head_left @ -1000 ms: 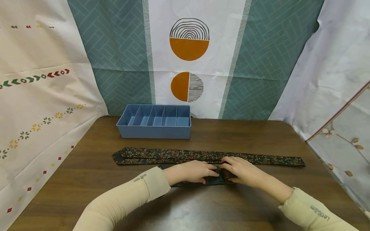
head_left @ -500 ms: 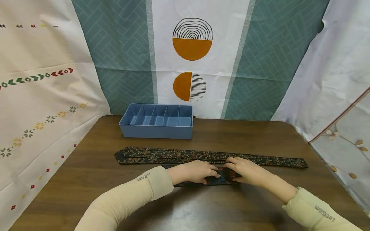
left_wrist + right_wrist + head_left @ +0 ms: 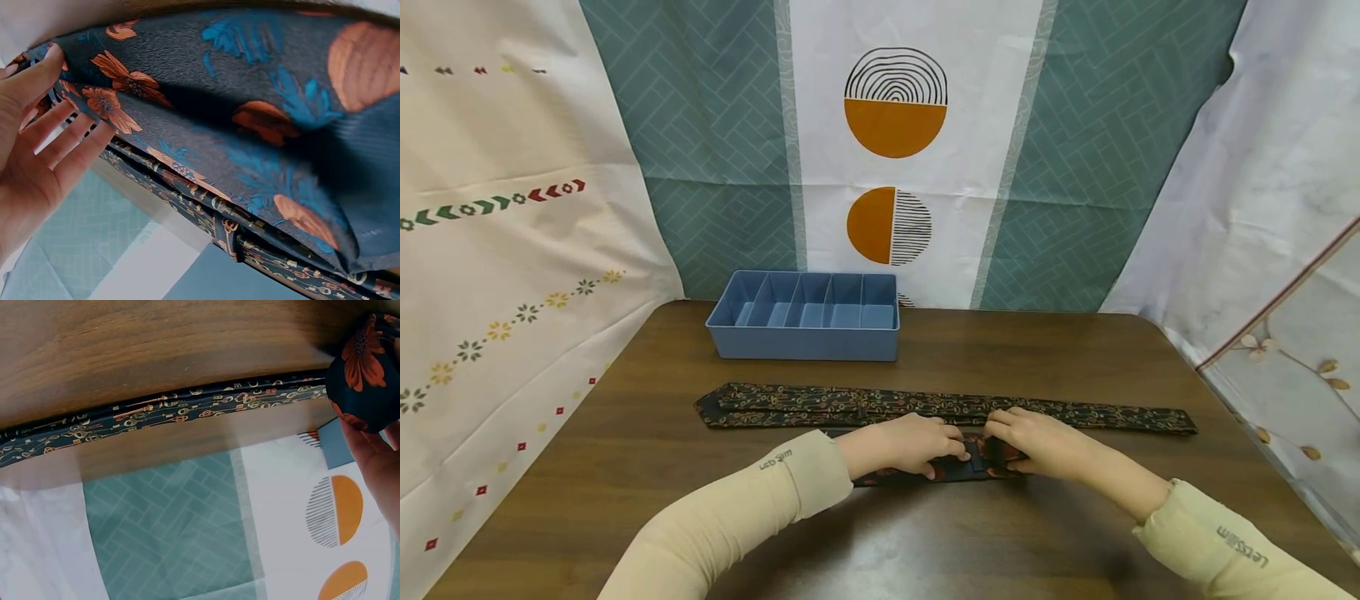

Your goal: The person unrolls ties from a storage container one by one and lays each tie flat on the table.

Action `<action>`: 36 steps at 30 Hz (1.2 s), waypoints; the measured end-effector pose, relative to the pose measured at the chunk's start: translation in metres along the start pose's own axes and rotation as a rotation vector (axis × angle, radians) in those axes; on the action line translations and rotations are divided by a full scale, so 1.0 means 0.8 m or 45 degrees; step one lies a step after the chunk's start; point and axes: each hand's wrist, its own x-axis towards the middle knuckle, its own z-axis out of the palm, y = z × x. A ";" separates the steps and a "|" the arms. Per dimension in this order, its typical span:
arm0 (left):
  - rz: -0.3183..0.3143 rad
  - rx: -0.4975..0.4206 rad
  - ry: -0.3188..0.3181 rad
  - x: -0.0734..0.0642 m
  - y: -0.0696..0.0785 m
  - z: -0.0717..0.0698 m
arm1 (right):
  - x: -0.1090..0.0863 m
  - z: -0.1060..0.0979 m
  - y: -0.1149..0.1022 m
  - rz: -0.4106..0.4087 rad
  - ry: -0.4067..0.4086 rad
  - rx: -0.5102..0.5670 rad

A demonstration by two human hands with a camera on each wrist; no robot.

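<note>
A dark necktie with orange flowers and blue leaves (image 3: 951,469) lies along the near side of the table, partly hidden under both hands. My left hand (image 3: 917,443) pinches it; in the left wrist view the thumb is on top and the fingertips (image 3: 103,131) are along its lower fold. My right hand (image 3: 1037,442) grips the right part, where the fabric bulges in a rounded fold (image 3: 365,387) in the right wrist view. Just beyond both hands, a second dark necktie with a small key pattern (image 3: 820,400) is stretched lengthwise, doubled over.
Behind the ties, toward the back left, stands a blue box with several compartments (image 3: 801,343). The brown wooden table (image 3: 1000,350) ends at patterned cloth hangings (image 3: 1075,167) at the back and both sides.
My right hand has shifted slightly to the right, so the gap between the hands is a little wider and shows more of the floral necktie. The left hand has barely moved.
</note>
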 end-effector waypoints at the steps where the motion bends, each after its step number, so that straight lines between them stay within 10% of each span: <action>1: 0.002 -0.005 0.002 -0.001 -0.001 0.000 | 0.000 0.000 0.000 -0.002 -0.008 -0.003; 36: 0.003 -0.085 0.011 -0.043 -0.023 0.016 | 0.008 -0.001 -0.007 -0.050 -0.037 -0.016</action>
